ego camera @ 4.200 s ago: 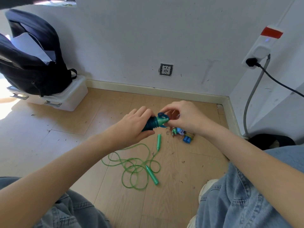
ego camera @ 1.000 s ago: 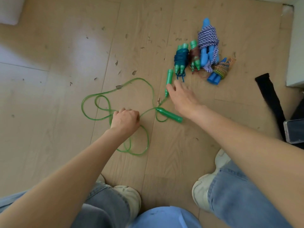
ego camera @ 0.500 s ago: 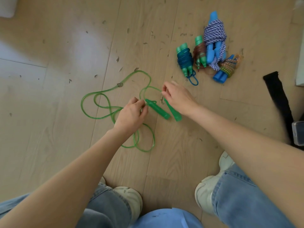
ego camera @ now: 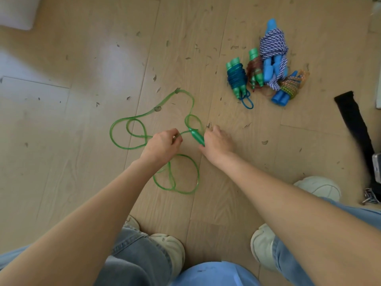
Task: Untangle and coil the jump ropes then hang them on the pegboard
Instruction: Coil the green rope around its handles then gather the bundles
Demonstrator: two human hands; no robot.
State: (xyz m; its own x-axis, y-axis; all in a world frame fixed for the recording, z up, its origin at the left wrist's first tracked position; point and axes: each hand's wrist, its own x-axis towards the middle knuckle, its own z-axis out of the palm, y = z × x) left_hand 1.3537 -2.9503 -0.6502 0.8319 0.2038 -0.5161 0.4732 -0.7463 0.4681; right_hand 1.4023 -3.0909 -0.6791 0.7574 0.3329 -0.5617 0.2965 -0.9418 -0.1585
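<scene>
Head view, looking down at the floor (ego camera: 86, 65). Half a second ago my right hand (ego camera: 216, 144) lay beside two green handles placed side by side; now its fingers are curled round them, and only one handle (ego camera: 197, 137) shows at the thumb side, so I cannot tell whether the second is inside my grip. My left hand (ego camera: 162, 144), which was reaching toward the handles, now pinches the green cord (ego camera: 132, 148) close to where it leaves the handle. The loose green jump rope (ego camera: 185, 190) lies in open loops on the floor, some beyond my hands and some under my left wrist.

I judge this to mean that the handles are gathered and winding of this rope can begin; the loops appear free of knots.

Four ropes already coiled form a pile (ego camera: 266, 73) on the floor, well apart to the upper right: a dark blue one (ego camera: 236, 78), a brown one (ego camera: 254, 69), a blue-and-white one (ego camera: 273, 46), a multicoloured one (ego camera: 289, 87). None is hung yet.

Containers: only a white corner (ego camera: 17, 12) at upper left; contents out of sight. No pegboard is in view.
</scene>
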